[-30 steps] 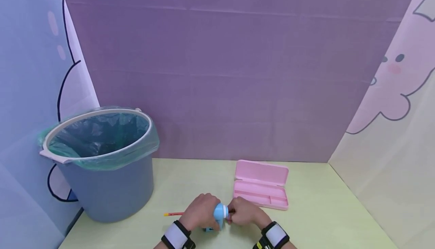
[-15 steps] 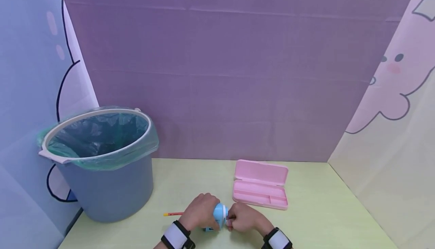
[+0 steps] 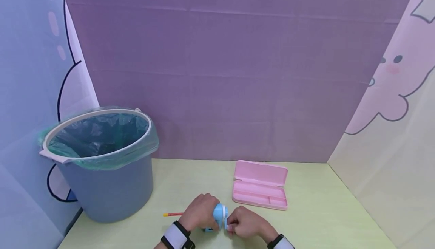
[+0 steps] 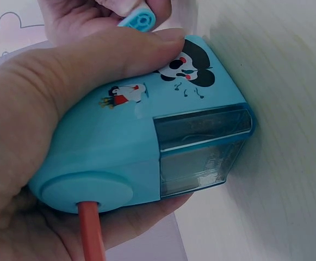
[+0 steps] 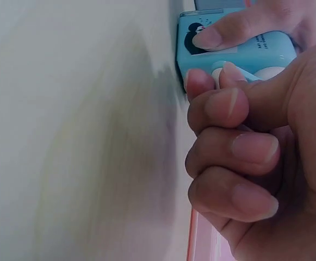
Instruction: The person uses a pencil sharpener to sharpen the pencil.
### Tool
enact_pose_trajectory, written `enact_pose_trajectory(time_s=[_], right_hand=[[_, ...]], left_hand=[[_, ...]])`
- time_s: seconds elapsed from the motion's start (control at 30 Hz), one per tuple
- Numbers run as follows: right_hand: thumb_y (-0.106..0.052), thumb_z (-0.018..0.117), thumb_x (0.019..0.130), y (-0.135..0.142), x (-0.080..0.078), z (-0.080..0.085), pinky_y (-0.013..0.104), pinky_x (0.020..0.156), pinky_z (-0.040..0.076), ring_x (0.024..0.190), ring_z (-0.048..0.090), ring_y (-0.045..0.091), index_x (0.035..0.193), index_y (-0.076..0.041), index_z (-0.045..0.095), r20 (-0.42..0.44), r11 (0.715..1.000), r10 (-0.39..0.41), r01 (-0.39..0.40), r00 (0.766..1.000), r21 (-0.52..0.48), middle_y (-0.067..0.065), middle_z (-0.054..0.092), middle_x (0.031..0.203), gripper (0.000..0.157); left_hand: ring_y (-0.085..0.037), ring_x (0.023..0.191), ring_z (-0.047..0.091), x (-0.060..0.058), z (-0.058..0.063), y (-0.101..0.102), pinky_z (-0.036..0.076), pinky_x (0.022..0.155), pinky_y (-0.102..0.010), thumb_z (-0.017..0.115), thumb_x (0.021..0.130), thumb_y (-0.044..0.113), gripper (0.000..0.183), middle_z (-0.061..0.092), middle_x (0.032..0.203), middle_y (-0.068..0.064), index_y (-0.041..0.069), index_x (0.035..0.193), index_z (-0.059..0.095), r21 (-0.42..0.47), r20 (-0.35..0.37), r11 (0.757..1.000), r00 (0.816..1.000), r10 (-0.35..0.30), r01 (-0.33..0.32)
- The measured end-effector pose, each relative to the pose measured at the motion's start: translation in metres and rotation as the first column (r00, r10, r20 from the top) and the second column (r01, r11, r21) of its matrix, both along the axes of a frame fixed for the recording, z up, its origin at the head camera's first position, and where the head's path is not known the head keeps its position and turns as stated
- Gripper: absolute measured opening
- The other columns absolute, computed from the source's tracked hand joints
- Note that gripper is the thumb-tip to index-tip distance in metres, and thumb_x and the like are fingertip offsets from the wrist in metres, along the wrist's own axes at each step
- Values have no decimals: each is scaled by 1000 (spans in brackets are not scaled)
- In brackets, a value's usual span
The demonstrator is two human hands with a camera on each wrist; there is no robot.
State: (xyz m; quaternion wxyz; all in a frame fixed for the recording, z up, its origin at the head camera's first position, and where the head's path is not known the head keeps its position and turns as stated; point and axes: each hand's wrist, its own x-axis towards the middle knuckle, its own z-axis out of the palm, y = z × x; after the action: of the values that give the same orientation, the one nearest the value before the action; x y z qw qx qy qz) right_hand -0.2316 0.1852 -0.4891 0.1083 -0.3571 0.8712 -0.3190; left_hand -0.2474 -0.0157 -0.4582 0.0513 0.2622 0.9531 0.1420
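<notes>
A light blue crank pencil sharpener (image 4: 109, 141) with cartoon prints and a clear shavings drawer is gripped by my left hand (image 3: 202, 211), the thumb lying over its printed side. Out of its round front port sticks a red pencil (image 4: 91, 231), whose yellow end (image 3: 166, 214) points left in the head view. On the opposite end, my right hand (image 3: 246, 220) pinches the crank's handle (image 4: 140, 20) between thumb and forefinger, the other fingers curled in. In the right wrist view the crank arm (image 5: 247, 73) shows just behind the fingertips.
Behind the right hand an open pink pencil case (image 3: 259, 192) lies on the pale table (image 3: 323, 211). A large blue-grey bin (image 3: 112, 188) with a green liner stands at the left. A purple backdrop (image 3: 221, 71) closes off the rear.
My right hand has swung downward and toward me, turning the crank, whose arm now hangs low beside the sharpener. The left hand, sharpener and pencil have stayed in place.
</notes>
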Motion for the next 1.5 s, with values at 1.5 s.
enact_pose_trajectory(time_s=[1.5], right_hand=[[-5,59,91,12,1,34,14,47,28,48,35,-6,68,-16,63,-55,987,110,-116,992,-114,-17,42,54,26]], left_hand=[[-12,72,47,-2,-1,1,43,66,-29,92,59,38,43,53,75,9,18,87,67,1,22,1000,1000,-3,3]])
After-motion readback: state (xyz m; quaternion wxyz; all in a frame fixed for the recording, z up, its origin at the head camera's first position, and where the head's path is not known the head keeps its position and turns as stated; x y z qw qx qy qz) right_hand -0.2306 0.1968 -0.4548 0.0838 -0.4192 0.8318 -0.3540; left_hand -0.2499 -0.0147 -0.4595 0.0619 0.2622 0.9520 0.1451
